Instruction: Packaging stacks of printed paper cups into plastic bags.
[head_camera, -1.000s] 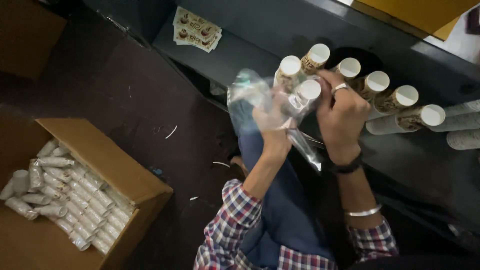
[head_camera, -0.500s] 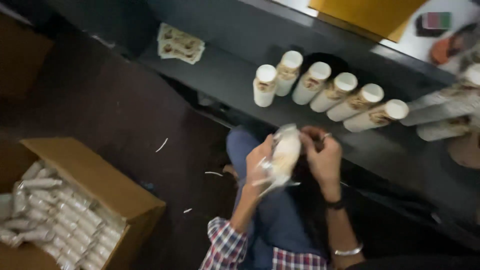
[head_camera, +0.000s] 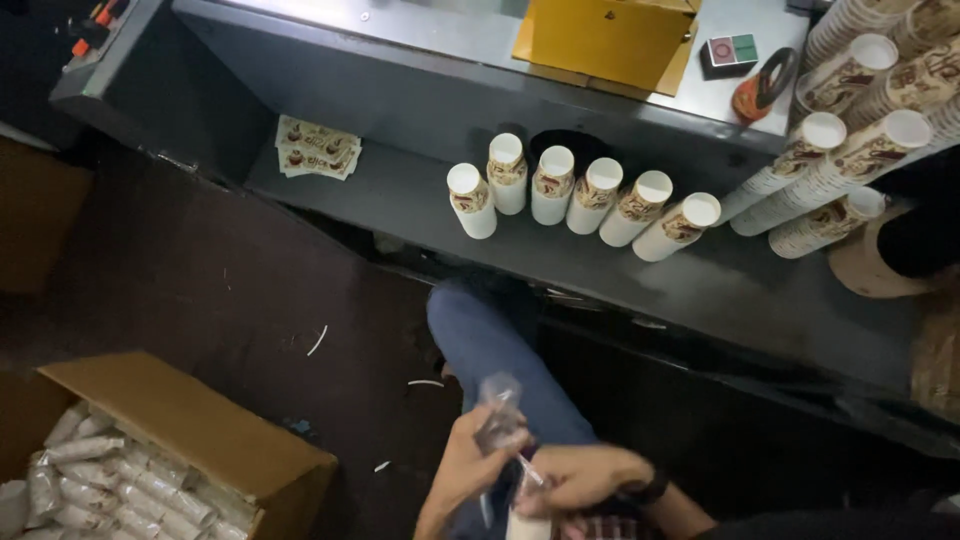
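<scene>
down at the lower edge, over the lap: left hand (head_camera: 462, 472) closed round the twisted neck of a clear plastic bag (head_camera: 500, 412), fingers curled tight on the crinkled film; right hand (head_camera: 578, 478) just beside it, fingers bent down over a white stack of paper cups (head_camera: 524, 520) inside that bag, mostly hidden and blurred

up on the grey metal shelf (head_camera: 420, 205): six short stacks of printed paper cups (head_camera: 580, 196) lying in a row, white open mouths showing, touching side by side; longer cup stacks (head_camera: 850, 120) piled at the right, a few flat printed cup blanks (head_camera: 318, 148) at the left

at lower left: open cardboard box (head_camera: 200, 430), packed with bagged cup stacks (head_camera: 100, 480) laid in rows
</scene>
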